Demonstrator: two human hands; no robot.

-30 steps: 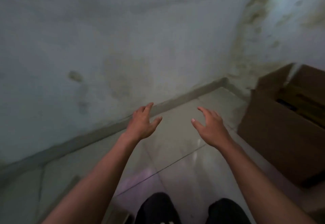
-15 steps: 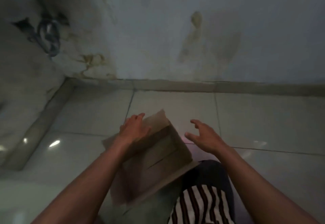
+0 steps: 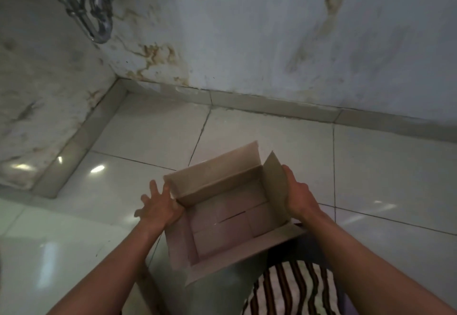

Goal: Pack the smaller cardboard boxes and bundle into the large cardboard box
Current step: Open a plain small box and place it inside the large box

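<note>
An open, empty cardboard box (image 3: 222, 225) sits low in the middle of the view, its flaps spread and its bottom seam showing. My left hand (image 3: 160, 207) presses flat against the box's left side with the fingers spread. My right hand (image 3: 298, 194) grips the upright right flap. The box is tilted toward me, above my lap. No smaller boxes or bundle are in view, and neither is the large cardboard box seen a second ago.
Glossy white floor tiles (image 3: 259, 136) run to a stained wall with a skirting strip (image 3: 272, 106). A metal pipe bend (image 3: 95, 15) hangs at the top left corner. Striped fabric (image 3: 289, 290) lies at the bottom right.
My view swung left, away from the large box at the right. Both hands went from hovering open to holding this open box, which is now turned upright with its flaps apart.
</note>
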